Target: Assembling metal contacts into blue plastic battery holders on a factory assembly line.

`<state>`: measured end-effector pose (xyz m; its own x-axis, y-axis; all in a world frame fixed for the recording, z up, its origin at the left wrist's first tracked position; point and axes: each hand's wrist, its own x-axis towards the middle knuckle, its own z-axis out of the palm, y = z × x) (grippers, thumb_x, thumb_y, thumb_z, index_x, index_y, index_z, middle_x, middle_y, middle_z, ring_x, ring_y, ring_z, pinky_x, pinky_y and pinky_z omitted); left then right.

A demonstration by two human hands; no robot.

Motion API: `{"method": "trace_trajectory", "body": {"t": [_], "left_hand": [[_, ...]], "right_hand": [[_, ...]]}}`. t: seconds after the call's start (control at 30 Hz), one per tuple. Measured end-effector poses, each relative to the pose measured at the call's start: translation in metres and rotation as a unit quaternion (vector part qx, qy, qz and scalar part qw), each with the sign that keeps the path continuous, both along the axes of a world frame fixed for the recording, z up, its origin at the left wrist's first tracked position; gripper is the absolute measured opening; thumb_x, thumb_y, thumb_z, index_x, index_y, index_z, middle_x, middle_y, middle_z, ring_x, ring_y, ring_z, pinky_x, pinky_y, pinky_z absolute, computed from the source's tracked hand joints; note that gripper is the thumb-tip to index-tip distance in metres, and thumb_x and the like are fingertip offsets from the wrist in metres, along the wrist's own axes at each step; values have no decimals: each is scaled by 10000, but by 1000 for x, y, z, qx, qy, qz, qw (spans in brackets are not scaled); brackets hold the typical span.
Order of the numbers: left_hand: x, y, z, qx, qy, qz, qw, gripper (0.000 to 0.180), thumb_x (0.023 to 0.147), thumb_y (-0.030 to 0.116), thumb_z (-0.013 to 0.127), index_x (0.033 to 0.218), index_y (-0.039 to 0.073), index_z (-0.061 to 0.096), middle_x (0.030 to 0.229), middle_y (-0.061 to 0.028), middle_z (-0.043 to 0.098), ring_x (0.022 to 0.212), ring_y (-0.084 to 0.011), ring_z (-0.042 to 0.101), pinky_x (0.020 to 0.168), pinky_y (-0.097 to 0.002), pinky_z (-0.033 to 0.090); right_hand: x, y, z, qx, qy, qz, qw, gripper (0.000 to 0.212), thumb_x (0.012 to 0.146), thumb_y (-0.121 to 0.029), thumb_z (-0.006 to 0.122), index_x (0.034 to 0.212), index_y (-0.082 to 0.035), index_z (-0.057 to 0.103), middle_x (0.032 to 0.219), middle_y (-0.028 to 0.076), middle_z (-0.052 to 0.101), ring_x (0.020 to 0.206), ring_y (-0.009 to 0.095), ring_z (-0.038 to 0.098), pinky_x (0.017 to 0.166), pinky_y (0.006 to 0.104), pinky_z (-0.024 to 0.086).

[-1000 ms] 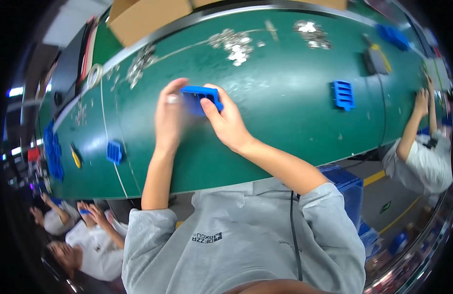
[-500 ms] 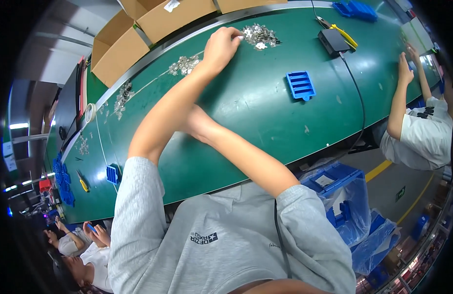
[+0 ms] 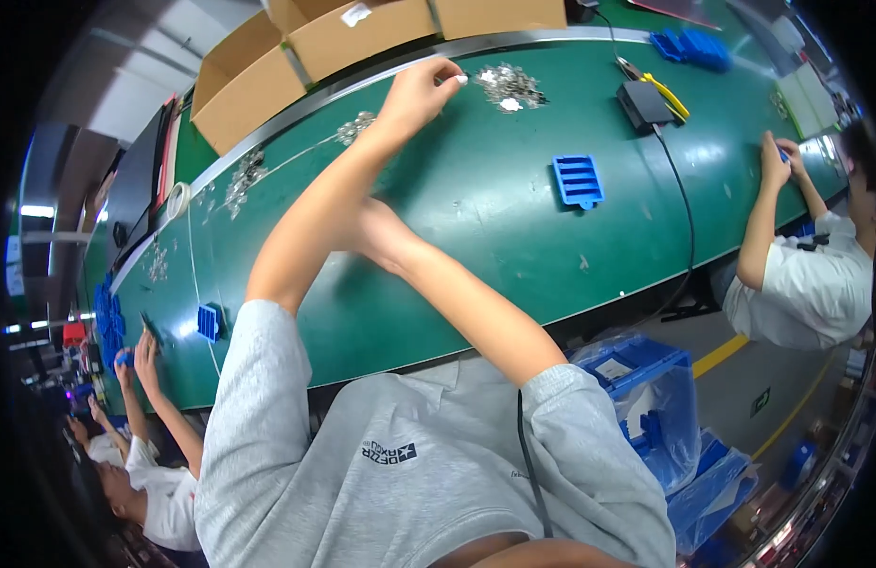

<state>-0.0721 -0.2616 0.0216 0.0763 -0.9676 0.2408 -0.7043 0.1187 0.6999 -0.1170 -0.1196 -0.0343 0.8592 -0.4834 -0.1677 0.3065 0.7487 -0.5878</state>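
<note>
Close in, right hand (image 3: 370,229) tucked under the left arm on the green surface (image 3: 476,237). Mostly hidden, so cannot tell if open or shut. Out to its right, blue tray (image 3: 578,180), lying flat and apart from both hands. Far out, left hand (image 3: 417,93) stretched long, fingertips pinched on what looks like a small piece (image 3: 462,79). Just past those fingers, pile of shiny bits (image 3: 509,85). Behind the left hand, brown boxes (image 3: 362,38). Looks like the picking-up step: taking a bit from the pile. Next move probably needs a tight pinch and a careful carry to the tray, without dropping.
</note>
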Motion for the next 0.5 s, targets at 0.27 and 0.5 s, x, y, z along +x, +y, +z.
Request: {"method": "trace_trajectory", "body": {"t": [0.27, 0.5], "left_hand": [[94, 186, 19, -79, 281, 75, 954, 188, 918, 161, 601, 1046, 22, 598, 950, -49, 651, 882, -102, 594, 733, -238, 467], [102, 251, -27, -55, 356, 92, 928, 174, 913, 137, 611, 1040, 19, 621, 972, -31, 643, 916, -99, 588, 822, -249, 474]], "right_hand": [[-18, -5, 24, 132, -32, -11, 991, 436, 944, -344, 513, 1181, 22, 505, 1030, 194, 622, 920, 293, 632, 788, 398, 538], [-11, 5, 38, 152, -16, 39, 987, 501, 950, -354, 489, 1188, 87, 490, 1127, 243, 594, 1046, 332, 601, 892, 400, 509]]}}
